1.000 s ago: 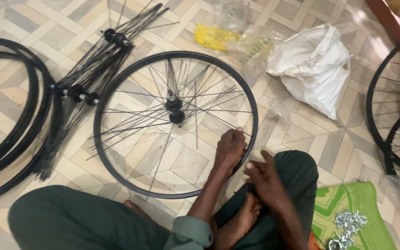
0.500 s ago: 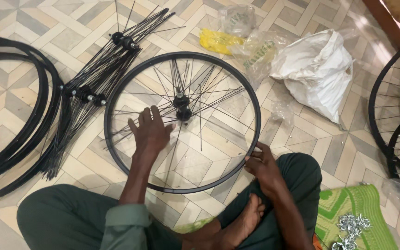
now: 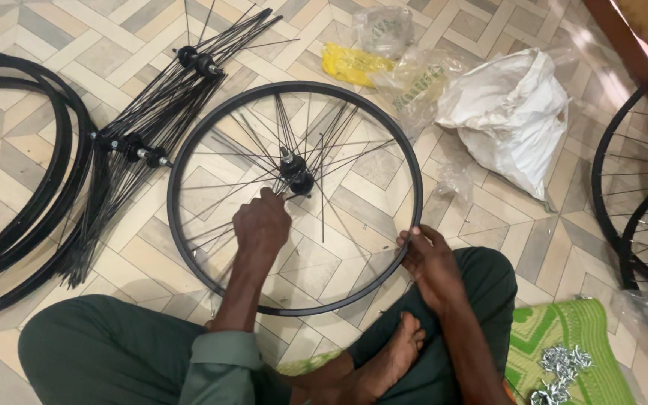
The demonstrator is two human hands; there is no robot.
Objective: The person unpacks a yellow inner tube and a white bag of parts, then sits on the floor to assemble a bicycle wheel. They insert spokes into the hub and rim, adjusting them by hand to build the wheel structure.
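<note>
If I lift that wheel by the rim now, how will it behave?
The rim likely stays stiff. The spokes splay unevenly, so they would probably flop, and the hub may sag. It looks light: thin rim, no tyre.

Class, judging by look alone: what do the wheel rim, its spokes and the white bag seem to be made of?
Rim: probably metal, black with a dull sheen.
Spokes: thin, straight dark wire, likely steel.
White bag: crumpled, maybe woven plastic; the weave is too small to tell.

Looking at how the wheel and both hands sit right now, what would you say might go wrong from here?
The loose spokes fanning from the hub could tangle or cross as the left hand gathers them. The rim, pinched only by the right hand, might slide on the tiled floor.
</note>
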